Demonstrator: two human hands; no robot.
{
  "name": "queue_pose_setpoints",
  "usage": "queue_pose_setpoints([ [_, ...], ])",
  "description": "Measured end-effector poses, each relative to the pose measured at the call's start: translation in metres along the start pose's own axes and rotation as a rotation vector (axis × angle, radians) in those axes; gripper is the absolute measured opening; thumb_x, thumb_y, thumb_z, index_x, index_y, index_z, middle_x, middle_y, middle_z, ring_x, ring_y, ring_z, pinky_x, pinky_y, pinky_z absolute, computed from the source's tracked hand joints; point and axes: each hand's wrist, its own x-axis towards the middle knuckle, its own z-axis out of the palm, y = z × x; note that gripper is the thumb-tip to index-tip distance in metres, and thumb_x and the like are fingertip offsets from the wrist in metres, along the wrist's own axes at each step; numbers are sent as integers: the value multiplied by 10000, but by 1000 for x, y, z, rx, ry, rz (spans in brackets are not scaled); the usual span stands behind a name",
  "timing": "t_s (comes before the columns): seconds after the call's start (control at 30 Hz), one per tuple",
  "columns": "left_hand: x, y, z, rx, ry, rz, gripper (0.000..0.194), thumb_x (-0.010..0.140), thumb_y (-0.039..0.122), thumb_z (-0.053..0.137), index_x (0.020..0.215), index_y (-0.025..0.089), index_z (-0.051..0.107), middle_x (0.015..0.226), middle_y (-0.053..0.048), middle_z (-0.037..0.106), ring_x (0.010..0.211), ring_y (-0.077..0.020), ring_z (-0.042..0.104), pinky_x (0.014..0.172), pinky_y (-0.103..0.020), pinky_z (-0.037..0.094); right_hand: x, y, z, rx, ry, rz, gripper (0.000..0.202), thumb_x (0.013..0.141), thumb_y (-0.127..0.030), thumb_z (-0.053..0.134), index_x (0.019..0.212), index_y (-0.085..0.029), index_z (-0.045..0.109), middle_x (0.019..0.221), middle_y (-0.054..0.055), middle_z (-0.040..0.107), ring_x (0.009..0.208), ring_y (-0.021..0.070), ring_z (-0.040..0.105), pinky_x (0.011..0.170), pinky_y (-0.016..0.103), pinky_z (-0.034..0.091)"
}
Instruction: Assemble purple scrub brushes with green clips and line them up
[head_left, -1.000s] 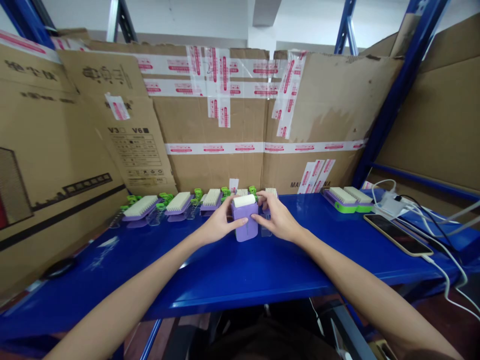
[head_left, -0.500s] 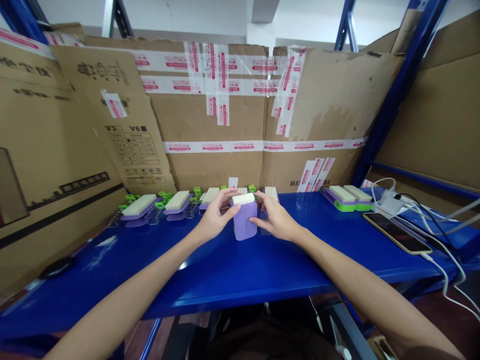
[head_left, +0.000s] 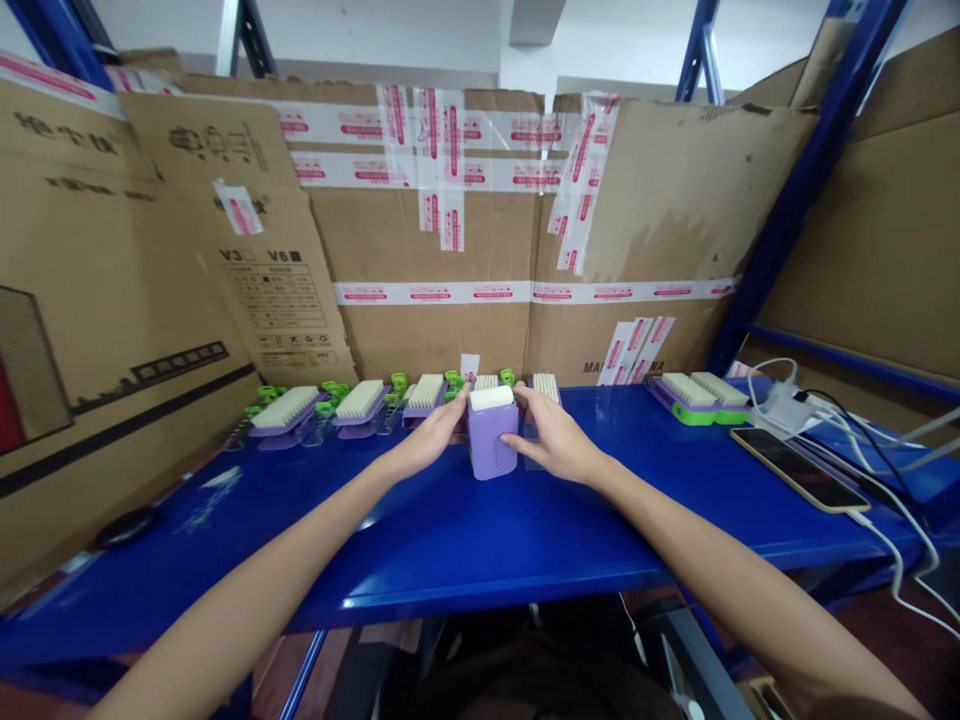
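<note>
Upright over the blue table is a purple brush (head_left: 493,442), its cream bristles showing at the top. My right hand (head_left: 551,432) grips it from the right, with the thumb pressed on the purple face and the fingers at the upper edge and behind. At its left side, my left hand (head_left: 433,438) has its fingers stretched out, and the fingertips reach the brush's upper left corner; whether they touch it I cannot tell. Behind my hands lies a row of similar brushes, among them one at the left (head_left: 358,402) with green clips (head_left: 334,393) and clear plastic pieces beside it.
Two brushes with green edges (head_left: 694,412) lie at the right rear. Near them are a phone (head_left: 799,468), a white charger (head_left: 784,408) and loose cables. Taped cardboard (head_left: 435,230) walls the back of the blue table (head_left: 465,560). A dark round object (head_left: 126,528) lies at the left edge.
My left thumb has come off the brush's front face, and the left fingers have straightened along its left side. My right hand keeps its grip. The view has shifted slightly.
</note>
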Motion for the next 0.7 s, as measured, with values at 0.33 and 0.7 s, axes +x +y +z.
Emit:
queue_pose_setpoints([
  [0.33, -7, 9, -2, 21, -104, -119, 947, 933, 1012, 544, 1375, 209, 780, 1349, -217, 826, 1272, -429, 790, 1019, -588, 677, -6, -3, 17, 5, -1, 81, 1003, 1052, -679, 734, 1776, -207, 226, 1640, 296, 577, 1440, 473, 657, 1159, 734, 563],
  [0.7, -7, 15, 9, 236, 52, 251, 745, 1032, 790, 678, 1490, 203, 688, 1502, -168, 743, 1402, -396, 699, 1192, -556, 586, -5, -8, 16, 182, -18, 122, 1362, 894, -536, 958, 1807, -252, -12, 1772, 311, 371, 1635, 486, 470, 1290, 733, 464],
])
